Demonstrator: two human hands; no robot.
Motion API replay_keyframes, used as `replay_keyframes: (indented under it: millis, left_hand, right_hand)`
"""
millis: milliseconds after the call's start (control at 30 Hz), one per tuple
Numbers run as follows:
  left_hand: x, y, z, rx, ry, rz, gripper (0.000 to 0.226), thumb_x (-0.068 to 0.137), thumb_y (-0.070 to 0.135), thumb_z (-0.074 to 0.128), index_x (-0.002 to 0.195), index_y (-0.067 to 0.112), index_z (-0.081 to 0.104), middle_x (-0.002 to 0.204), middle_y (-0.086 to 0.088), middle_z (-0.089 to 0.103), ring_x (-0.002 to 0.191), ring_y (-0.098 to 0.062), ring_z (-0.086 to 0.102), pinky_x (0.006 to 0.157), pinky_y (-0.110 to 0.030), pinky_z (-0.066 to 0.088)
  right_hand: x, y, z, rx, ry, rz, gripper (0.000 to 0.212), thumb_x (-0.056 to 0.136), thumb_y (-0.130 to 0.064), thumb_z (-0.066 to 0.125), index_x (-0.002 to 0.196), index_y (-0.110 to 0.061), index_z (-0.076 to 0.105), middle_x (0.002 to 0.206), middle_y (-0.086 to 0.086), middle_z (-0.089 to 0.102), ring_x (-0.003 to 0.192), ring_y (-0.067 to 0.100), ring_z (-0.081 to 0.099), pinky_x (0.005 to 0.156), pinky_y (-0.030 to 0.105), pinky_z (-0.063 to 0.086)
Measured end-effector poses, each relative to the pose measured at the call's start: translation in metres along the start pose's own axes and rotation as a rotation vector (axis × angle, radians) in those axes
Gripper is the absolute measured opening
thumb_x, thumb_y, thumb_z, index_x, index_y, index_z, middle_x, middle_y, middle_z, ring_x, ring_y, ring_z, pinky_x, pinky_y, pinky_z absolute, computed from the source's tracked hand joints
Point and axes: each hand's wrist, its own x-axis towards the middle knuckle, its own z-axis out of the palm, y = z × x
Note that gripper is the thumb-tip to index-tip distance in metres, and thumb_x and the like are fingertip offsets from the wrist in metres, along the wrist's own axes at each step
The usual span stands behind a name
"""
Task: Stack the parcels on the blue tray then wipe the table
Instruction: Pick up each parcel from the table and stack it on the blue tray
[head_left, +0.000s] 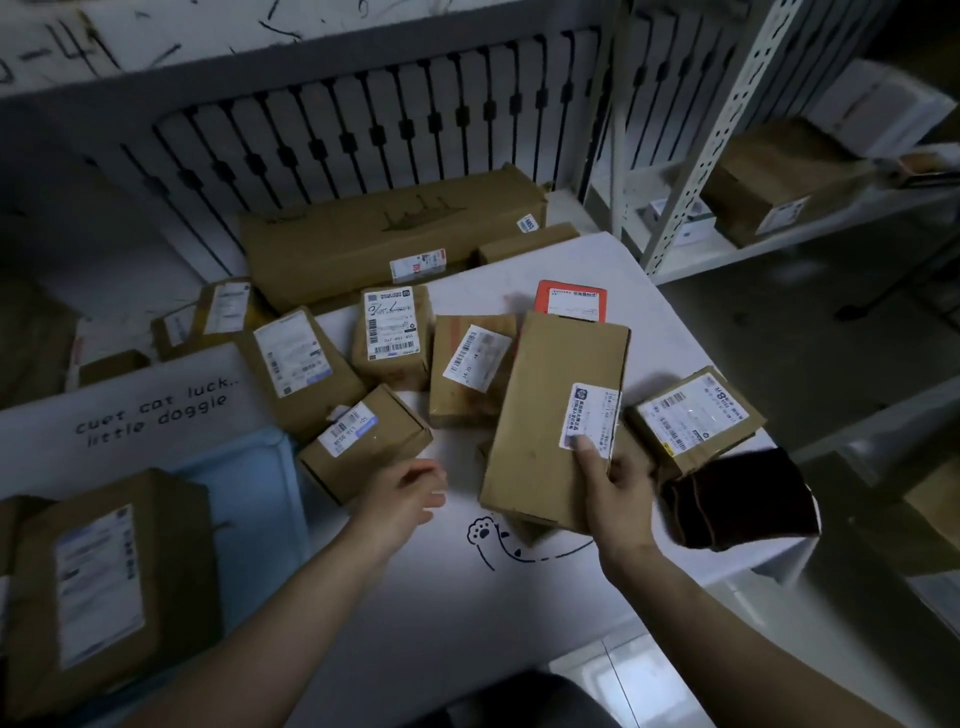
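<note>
My right hand (618, 493) grips the near edge of a long flat brown parcel (550, 410), thumb on its white label, and holds it tilted above the white table (415, 597). Beside a small brown box (363, 441), my left hand (405, 493) hovers with its fingers apart and nothing in them. The blue tray (254, 493) lies at the left with one large labelled parcel (104, 587) on it. Several more brown parcels lie on the table, among them one (470, 369) in the middle, one (693, 415) at the right and a red-edged flat one (571, 301).
A dark cloth (743, 501) lies at the table's right edge. A long carton (389, 239) and smaller boxes sit on the floor behind the table by a black railing. White metal shelving (753, 156) with boxes stands at the right.
</note>
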Motion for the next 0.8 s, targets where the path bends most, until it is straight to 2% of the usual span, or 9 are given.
replay_keyframes:
  millis: [67, 167, 267, 400, 467, 533, 567, 733, 800]
  left_hand:
    - [-0.005, 0.005, -0.011, -0.072, 0.024, -0.008, 0.021, 0.098, 0.026, 0.057, 0.114, 0.014, 0.062, 0.111, -0.007, 0.067, 0.101, -0.022, 0.066, 0.092, -0.037, 0.053]
    - [-0.016, 0.015, -0.031, -0.206, 0.08, 0.013, 0.032, 0.096, 0.033, 0.058, 0.12, 0.013, 0.059, 0.112, -0.01, 0.068, 0.103, -0.025, 0.066, 0.09, -0.037, 0.054]
    - [-0.03, 0.025, -0.053, -0.297, 0.103, 0.064, 0.033, 0.094, 0.04, 0.059, 0.116, 0.017, 0.063, 0.11, -0.008, 0.07, 0.101, -0.024, 0.068, 0.09, -0.038, 0.055]
    - [-0.047, 0.027, -0.081, -0.345, 0.107, 0.147, 0.037, 0.09, 0.042, 0.062, 0.116, 0.015, 0.066, 0.107, -0.006, 0.075, 0.099, -0.023, 0.071, 0.091, -0.039, 0.055]
    - [-0.053, 0.025, -0.093, -0.327, 0.123, 0.18, 0.045, 0.083, 0.04, 0.07, 0.121, 0.016, 0.063, 0.111, -0.005, 0.073, 0.101, -0.022, 0.071, 0.092, -0.04, 0.056]
    - [-0.059, 0.02, -0.104, -0.299, 0.159, 0.2, 0.054, 0.074, 0.036, 0.078, 0.122, 0.019, 0.062, 0.115, -0.004, 0.071, 0.104, -0.021, 0.069, 0.093, -0.041, 0.056]
    - [-0.061, 0.018, -0.109, -0.288, 0.177, 0.208, 0.055, 0.073, 0.032, 0.081, 0.123, 0.019, 0.062, 0.116, -0.003, 0.07, 0.105, -0.021, 0.069, 0.093, -0.042, 0.055]
    - [-0.066, 0.007, -0.13, -0.269, 0.239, 0.243, 0.051, 0.078, 0.008, 0.078, 0.124, 0.019, 0.061, 0.116, -0.002, 0.071, 0.109, -0.019, 0.067, 0.1, -0.043, 0.051]
    - [-0.068, 0.006, -0.135, -0.275, 0.24, 0.268, 0.05, 0.077, 0.001, 0.077, 0.121, 0.018, 0.062, 0.111, 0.0, 0.074, 0.107, -0.017, 0.068, 0.102, -0.041, 0.05]
  right_hand:
    - [-0.009, -0.008, 0.012, -0.022, -0.107, 0.006, 0.033, 0.093, -0.045, 0.064, 0.109, -0.016, 0.063, 0.105, 0.0, 0.071, 0.092, 0.013, 0.067, 0.071, 0.03, 0.055]
    - [-0.022, -0.022, 0.031, -0.042, -0.272, 0.07, 0.039, 0.091, -0.051, 0.063, 0.106, -0.014, 0.068, 0.101, 0.008, 0.075, 0.085, 0.02, 0.072, 0.063, 0.033, 0.06]
    - [-0.036, -0.035, 0.05, -0.054, -0.412, 0.087, 0.039, 0.092, -0.046, 0.063, 0.106, -0.011, 0.069, 0.098, 0.012, 0.077, 0.077, 0.022, 0.073, 0.067, 0.043, 0.062]
    - [-0.05, -0.043, 0.069, -0.057, -0.575, 0.038, 0.03, 0.096, -0.037, 0.061, 0.105, -0.011, 0.07, 0.095, 0.008, 0.078, 0.076, 0.016, 0.075, 0.063, 0.031, 0.062]
    - [-0.053, -0.043, 0.077, -0.073, -0.628, 0.018, 0.031, 0.094, -0.039, 0.063, 0.108, -0.013, 0.072, 0.102, 0.005, 0.078, 0.091, 0.018, 0.075, 0.078, 0.032, 0.062]
    - [-0.055, -0.042, 0.084, -0.08, -0.682, 0.003, 0.031, 0.091, -0.037, 0.067, 0.109, -0.012, 0.073, 0.108, 0.005, 0.077, 0.106, 0.024, 0.071, 0.1, 0.044, 0.054]
    - [-0.055, -0.042, 0.087, -0.092, -0.71, -0.018, 0.03, 0.09, -0.036, 0.069, 0.11, -0.013, 0.073, 0.11, 0.004, 0.076, 0.109, 0.024, 0.07, 0.105, 0.047, 0.05]
    - [-0.056, -0.047, 0.102, -0.149, -0.79, -0.163, 0.03, 0.083, -0.015, 0.078, 0.113, -0.012, 0.073, 0.112, 0.005, 0.076, 0.111, 0.022, 0.07, 0.108, 0.047, 0.048]
    - [-0.053, -0.047, 0.107, -0.189, -0.798, -0.212, 0.036, 0.077, -0.015, 0.083, 0.111, -0.015, 0.074, 0.112, 0.006, 0.076, 0.111, 0.023, 0.069, 0.107, 0.049, 0.048]
